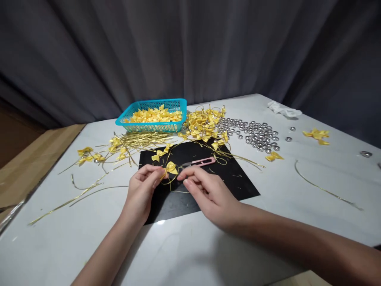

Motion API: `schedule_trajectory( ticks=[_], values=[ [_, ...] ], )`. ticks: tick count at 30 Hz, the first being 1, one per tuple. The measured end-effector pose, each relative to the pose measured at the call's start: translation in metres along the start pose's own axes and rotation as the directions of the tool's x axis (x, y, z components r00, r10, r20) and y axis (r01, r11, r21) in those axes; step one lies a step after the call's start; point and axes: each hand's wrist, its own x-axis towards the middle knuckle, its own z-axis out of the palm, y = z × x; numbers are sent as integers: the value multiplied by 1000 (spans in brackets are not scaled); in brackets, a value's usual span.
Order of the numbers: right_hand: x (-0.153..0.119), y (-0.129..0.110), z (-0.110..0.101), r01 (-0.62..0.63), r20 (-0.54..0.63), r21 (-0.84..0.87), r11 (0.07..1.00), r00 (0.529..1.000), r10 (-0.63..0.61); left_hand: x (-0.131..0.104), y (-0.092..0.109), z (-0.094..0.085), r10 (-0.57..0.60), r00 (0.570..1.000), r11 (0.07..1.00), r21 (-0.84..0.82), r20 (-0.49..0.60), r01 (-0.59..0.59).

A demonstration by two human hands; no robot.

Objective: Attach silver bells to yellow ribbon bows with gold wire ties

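My left hand [144, 186] is closed in a pinch on a yellow ribbon bow [172, 168], held just above the black mat [175, 206]. A thin gold cord [170, 183] loops below this bow towards my right fingertips. My right hand [205, 188] is beside the bow, its thumb and forefinger drawn close together at the cord; the exact grip is partly hidden. Behind my right hand, pink-handled thread snips [204, 161] lie on the mat. More yellow bows on cord [160, 153] lie just beyond my left hand.
A blue basket [151, 128] of yellow bows stands at the back, with a bundle of gold cords [145, 138] in front. Right of it are a heap of corded bows [204, 119] and silver beads [258, 135]. A white tissue [284, 109] lies at the far right.
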Motion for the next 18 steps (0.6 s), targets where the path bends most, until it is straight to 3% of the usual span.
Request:
schedule_trajectory(
  ticks=[5,9,18],
  values=[
    [-1,8,4,-13,-100,-140,990,995,-1,-10,-4,8,-2,1000,999,38,8,2],
    [-2,17,7,46,-146,-195,980,986,-75,-12,-6,10,-61,998,998,16,16,60],
    [-3,24,8,65,-162,-166,984,983,-92,-7,-10,9,-139,989,990,-24,44,140]
  ],
)
